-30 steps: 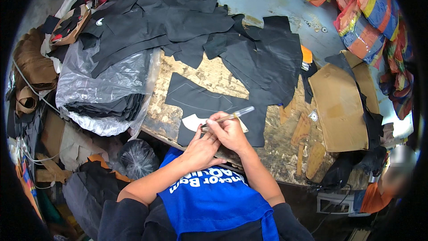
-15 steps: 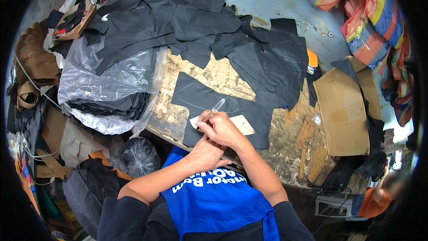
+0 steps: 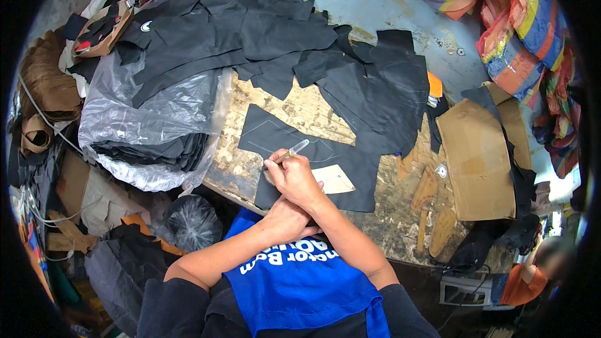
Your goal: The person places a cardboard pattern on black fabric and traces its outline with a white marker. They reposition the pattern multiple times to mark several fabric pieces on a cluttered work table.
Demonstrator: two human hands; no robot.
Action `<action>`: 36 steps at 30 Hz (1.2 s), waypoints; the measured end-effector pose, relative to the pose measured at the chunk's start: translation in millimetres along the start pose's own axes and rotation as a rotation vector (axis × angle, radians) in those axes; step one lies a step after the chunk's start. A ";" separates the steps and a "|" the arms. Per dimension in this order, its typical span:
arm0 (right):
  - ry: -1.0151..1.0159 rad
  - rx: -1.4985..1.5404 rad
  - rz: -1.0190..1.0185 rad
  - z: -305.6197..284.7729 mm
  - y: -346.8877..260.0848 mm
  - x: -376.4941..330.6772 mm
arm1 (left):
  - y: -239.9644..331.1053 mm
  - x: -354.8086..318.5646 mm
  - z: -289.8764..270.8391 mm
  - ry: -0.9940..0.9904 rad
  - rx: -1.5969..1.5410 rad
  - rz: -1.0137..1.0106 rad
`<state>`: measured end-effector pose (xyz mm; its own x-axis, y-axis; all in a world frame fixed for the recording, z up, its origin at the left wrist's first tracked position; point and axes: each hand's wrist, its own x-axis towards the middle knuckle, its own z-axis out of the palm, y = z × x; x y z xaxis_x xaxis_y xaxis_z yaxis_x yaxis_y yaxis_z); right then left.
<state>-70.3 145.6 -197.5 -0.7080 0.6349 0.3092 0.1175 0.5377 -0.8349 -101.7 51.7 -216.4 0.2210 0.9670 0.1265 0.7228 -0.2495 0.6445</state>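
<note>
My right hand [image 3: 293,176] is closed around a clear-barrelled pen [image 3: 299,148], whose back end slants up past my knuckles. Beneath that hand lies a cream card template [image 3: 337,180], its left part covered. The template rests on a dark, leather-like sheet [image 3: 363,169] with thin pale outlines drawn across its upper left part. My left hand [image 3: 287,220] crosses under my right wrist at the table's near edge. Most of its fingers are hidden, though a fingertip appears beside the template. The pen's tip is out of sight behind my right hand.
Overlapping dark sheets [image 3: 250,31] cover the back of the worktable [image 3: 244,97]. At left is a clear plastic bag [image 3: 150,106] of stacked dark pieces. Brown templates [image 3: 426,188] and a cardboard box [image 3: 476,159] occupy the right. A person in orange [image 3: 526,285] is farther right.
My right hand has shifted slightly left and up with the pen, now covering the template's left end. More of my left fingertip shows beside the template. The whole view has moved slightly.
</note>
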 end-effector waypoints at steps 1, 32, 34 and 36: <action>-0.010 -0.006 0.006 0.1 -0.2 -0.5 | 0.1 0.2 -0.7 -0.011 0.040 0.015; 0.455 -0.137 0.323 -93.3 41.0 -34.5 | 7.7 1.9 -3.0 -0.082 0.331 -0.047; 0.413 -0.216 0.282 -95.5 40.1 -39.8 | 9.5 3.0 -5.1 -0.087 0.333 -0.051; 0.343 -0.385 0.180 -103.2 37.7 -50.9 | 11.7 5.0 -8.7 -0.100 0.350 -0.053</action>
<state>42.0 190.8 -197.7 -0.3934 0.8455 0.3610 0.5079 0.5272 -0.6813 -97.8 54.0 -201.7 0.2279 0.9736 0.0140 0.9114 -0.2183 0.3489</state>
